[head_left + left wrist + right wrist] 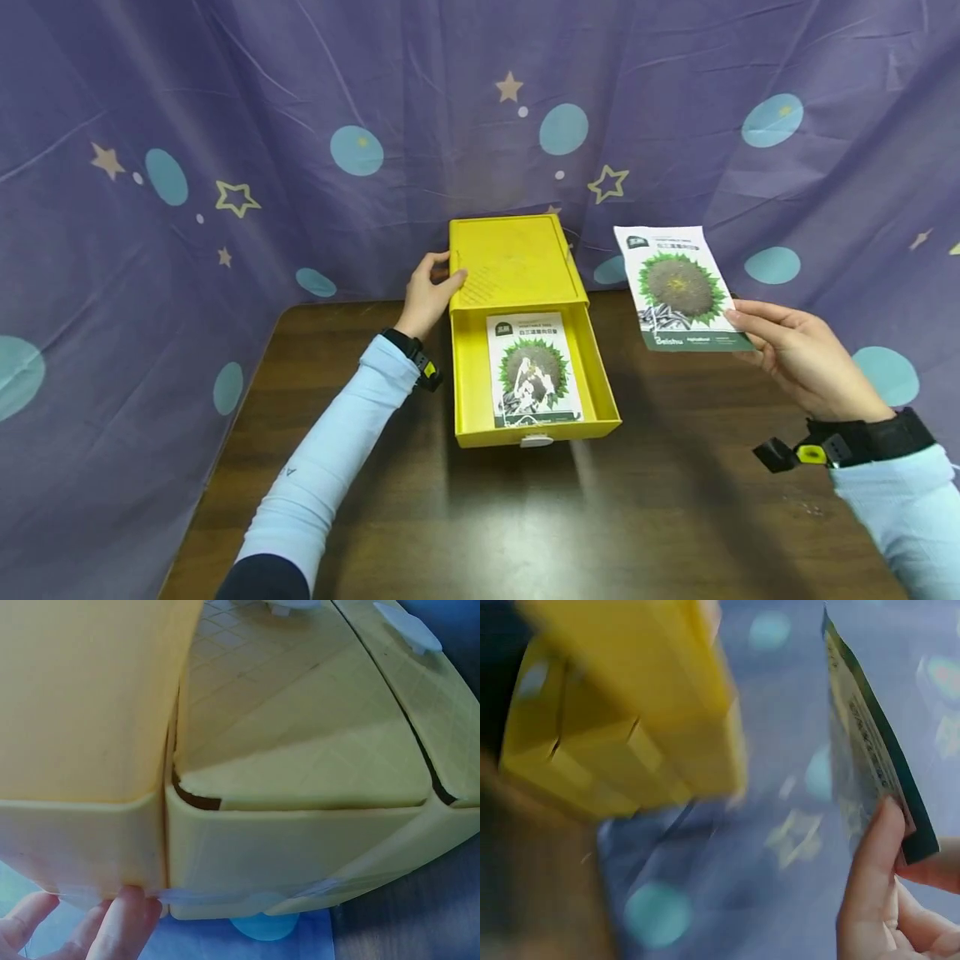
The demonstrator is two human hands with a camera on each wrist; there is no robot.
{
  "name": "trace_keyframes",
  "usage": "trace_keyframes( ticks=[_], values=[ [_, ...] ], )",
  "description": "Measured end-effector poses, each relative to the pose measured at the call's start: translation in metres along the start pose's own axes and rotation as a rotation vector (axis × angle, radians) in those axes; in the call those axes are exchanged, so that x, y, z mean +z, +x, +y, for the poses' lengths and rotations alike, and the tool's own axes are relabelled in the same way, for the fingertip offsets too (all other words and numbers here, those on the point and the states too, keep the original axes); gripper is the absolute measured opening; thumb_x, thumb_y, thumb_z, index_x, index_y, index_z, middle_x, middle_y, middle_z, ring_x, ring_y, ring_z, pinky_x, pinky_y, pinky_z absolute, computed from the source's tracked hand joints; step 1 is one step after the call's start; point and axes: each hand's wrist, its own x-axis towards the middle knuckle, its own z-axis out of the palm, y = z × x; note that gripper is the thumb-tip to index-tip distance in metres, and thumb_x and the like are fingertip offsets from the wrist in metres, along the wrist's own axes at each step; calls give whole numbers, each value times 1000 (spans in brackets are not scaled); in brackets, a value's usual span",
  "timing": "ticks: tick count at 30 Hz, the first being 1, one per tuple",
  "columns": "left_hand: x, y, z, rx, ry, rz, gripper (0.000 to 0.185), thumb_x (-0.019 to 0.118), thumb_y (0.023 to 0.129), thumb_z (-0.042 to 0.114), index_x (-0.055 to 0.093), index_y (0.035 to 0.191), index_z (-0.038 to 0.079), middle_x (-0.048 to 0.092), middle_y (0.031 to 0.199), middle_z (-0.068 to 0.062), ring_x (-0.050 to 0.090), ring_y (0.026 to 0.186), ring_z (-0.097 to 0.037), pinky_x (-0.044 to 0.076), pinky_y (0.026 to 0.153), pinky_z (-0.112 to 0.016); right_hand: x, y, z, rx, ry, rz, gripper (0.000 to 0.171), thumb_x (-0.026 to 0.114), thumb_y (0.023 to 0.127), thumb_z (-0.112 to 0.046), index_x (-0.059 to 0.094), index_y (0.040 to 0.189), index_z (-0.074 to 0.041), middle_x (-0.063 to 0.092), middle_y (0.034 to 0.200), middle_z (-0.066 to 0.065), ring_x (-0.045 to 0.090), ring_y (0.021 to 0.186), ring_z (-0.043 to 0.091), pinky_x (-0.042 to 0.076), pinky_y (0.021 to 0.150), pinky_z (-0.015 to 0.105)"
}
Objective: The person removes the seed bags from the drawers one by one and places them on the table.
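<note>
A yellow drawer box (517, 260) stands on the table with its top drawer (471, 375) pulled out toward me. In that drawer lies a white seed packet (534, 367) with a sunflower head printed on it. My left hand (429, 292) rests against the box's left side, thumb at its upper edge; its fingers (124, 922) touch the yellow side in the left wrist view. To the right of the box my right hand (798, 354) pinches a similar seed packet (678, 287) by its lower corner, up in the air. Edge-on, that packet (870, 742) appears tilted in the right wrist view.
A dark brown wooden table (360, 500) carries the box. Behind and to the left hangs a purple curtain (450, 100) with stars and blue dots. Lower drawers with white handles (411, 628) show beneath the open one. Each wrist wears a black strap (870, 440).
</note>
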Motion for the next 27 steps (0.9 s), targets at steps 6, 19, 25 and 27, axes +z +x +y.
trace_keyframes(
  ticks=[6, 19, 25, 27],
  values=[
    [-2, 1, -2, -9, 7, 5, 46, 65, 87, 31, 50, 128, 14, 55, 117, -12, 56, 104, -23, 50, 81, -37, -28, 58, 68, 112, -296, 118, 77, 55, 91, -42, 26, 142, 7, 61, 96, -13, 59, 76, -6, 50, 61, 19],
    [8, -1, -3, -19, 7, -2, 47, 64, 87, 30, 50, 129, 14, 54, 119, -11, 56, 104, -22, 49, 81, -36, -44, 129, 168, 110, -767, 149, 52, 53, 94, -31, 55, 116, 15, 50, 119, 36, 54, 98, 45, 46, 80, 50],
    [3, -1, 0, -24, 0, 4, 48, 64, 88, 33, 49, 130, 15, 52, 123, -11, 53, 108, -23, 48, 83, -38, -35, 147, 169, 113, -846, 260, 42, 61, 88, -30, 66, 104, 8, 57, 111, 31, 51, 98, 50, 41, 84, 54],
    [1, -1, 1, -25, -8, -1, 49, 64, 88, 33, 48, 131, 16, 51, 125, -11, 53, 109, -24, 47, 85, -39, -32, 151, 169, 94, -880, 290, 39, 63, 87, -30, 68, 98, 7, 60, 106, 30, 52, 96, 50, 40, 83, 55]
  ],
)
